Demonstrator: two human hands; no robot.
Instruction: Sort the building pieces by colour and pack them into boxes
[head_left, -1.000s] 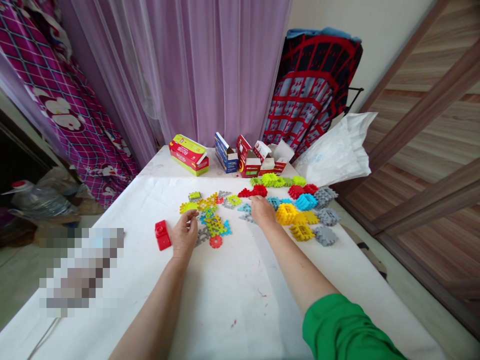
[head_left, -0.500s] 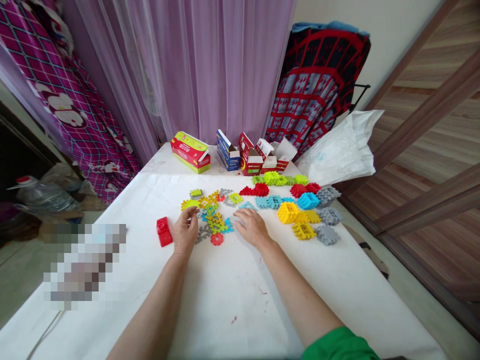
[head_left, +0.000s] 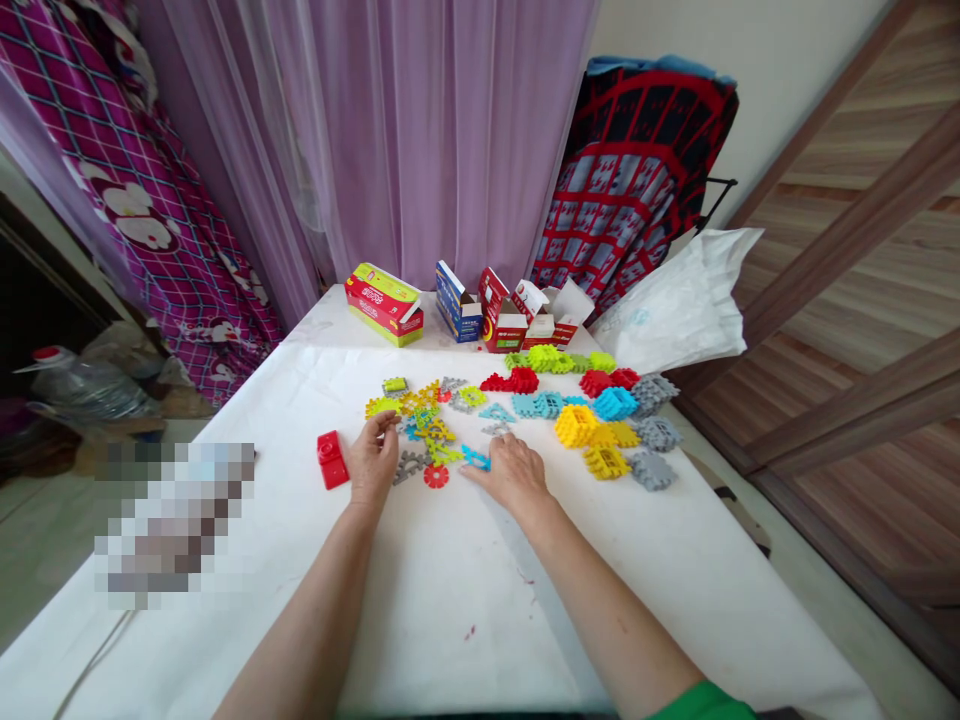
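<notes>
My right hand (head_left: 515,470) has a flat blue toothed building piece (head_left: 475,458) between its thumb and fingers, low over the white tabletop. My left hand (head_left: 374,460) rests at the left side of the loose pieces, fingers half curled and apart from the thumb, with nothing visible in it. Between the hands lie yellow pieces (head_left: 437,430), a grey toothed piece (head_left: 409,467) and a round red piece (head_left: 436,477). Just beyond my right hand are flat light blue pieces (head_left: 496,413). A red block-like piece (head_left: 332,460) lies left of my left hand.
Joined pieces sorted by colour stand at the right: yellow (head_left: 577,426), blue (head_left: 616,402), grey (head_left: 654,469), red (head_left: 523,380) and green (head_left: 550,358). Along the back are a red-and-yellow box (head_left: 384,307), a blue box (head_left: 457,305), open red boxes (head_left: 501,318) and a white bag (head_left: 675,305).
My right hand has closed on a blue piece from the pile and drawn it slightly right and nearer to me. My left hand has hardly moved.
</notes>
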